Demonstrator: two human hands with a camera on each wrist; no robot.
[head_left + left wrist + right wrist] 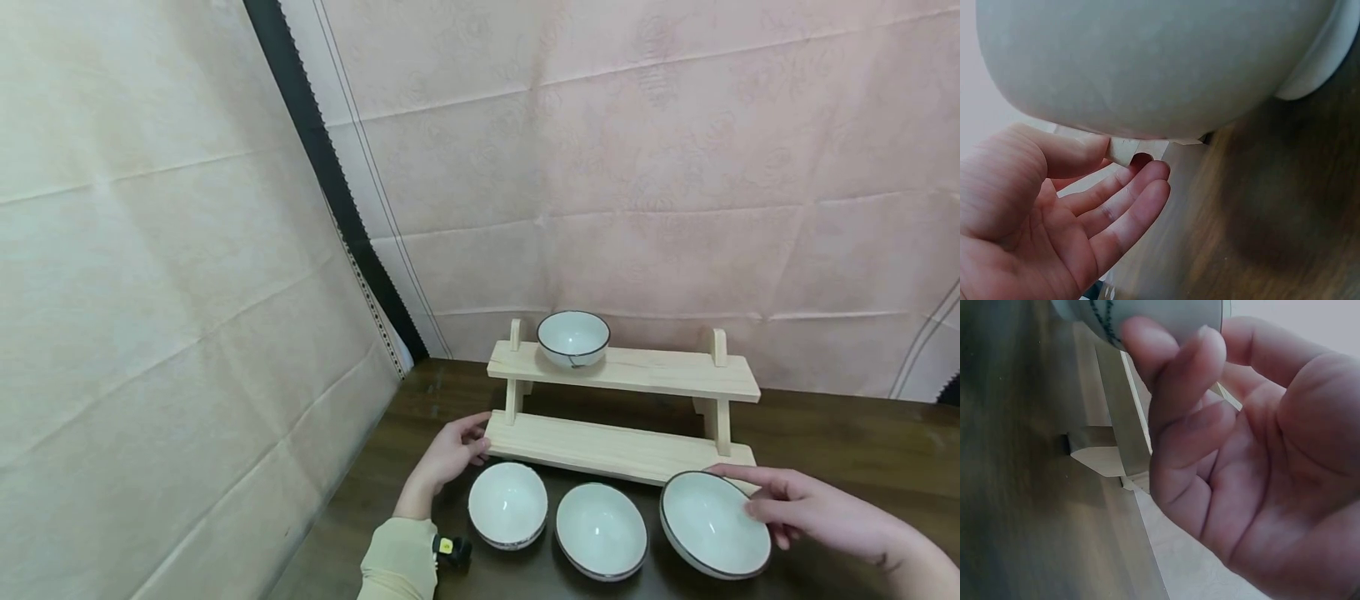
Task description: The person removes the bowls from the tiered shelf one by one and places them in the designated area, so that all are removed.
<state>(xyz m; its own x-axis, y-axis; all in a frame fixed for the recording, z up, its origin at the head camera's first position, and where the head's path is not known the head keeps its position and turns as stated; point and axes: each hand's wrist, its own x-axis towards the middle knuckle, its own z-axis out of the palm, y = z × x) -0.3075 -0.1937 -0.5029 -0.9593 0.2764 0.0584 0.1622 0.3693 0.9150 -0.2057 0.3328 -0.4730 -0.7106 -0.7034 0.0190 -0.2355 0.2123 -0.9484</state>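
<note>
My left hand point(452, 454) pinches the left end of the lower board of a two-tier wooden shelf point(615, 446). In the left wrist view, the thumb lies on one side of that wood point(1121, 150) and the fingers on the other. At the right, my right hand point(810, 510) grips the rim of a white dark-rimmed bowl point(712, 525), thumb inside and fingers outside. The right wrist view shows the fingers against this bowl's patterned outer wall point(1172, 319). Another bowl point(573, 335) stands upright on the upper board, towards its left end.
Two more white bowls, a left one point(508, 504) and a middle one point(602, 531), stand in front of the shelf on the dark wooden table point(847, 433). Pale cloth point(675, 167) hangs behind the table, with more cloth point(187, 292) along the left side.
</note>
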